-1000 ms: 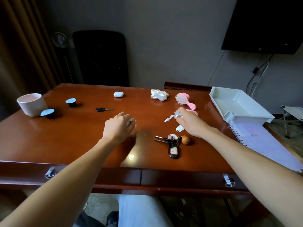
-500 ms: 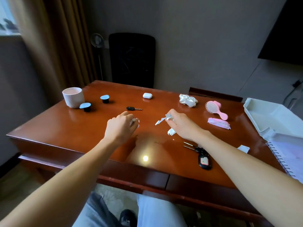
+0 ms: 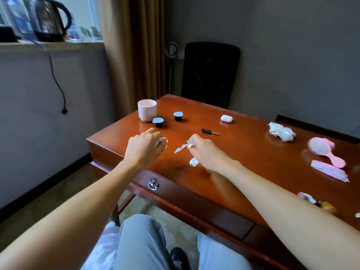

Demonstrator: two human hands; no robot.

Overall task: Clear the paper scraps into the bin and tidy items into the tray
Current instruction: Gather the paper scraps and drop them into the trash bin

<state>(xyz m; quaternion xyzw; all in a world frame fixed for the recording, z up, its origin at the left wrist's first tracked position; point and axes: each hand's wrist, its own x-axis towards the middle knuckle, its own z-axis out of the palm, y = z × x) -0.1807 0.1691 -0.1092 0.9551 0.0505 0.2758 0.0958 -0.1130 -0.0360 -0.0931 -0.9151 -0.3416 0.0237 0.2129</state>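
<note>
Scraps (image 3: 180, 148) sit clenched in both hands over the desk (image 3: 249, 152): left hand (image 3: 143, 150) curled round some, right hand (image 3: 206, 153) pinching more. Gathering seems finished; next, carrying them to the bin, perhaps the cup (image 3: 147, 112).
</note>
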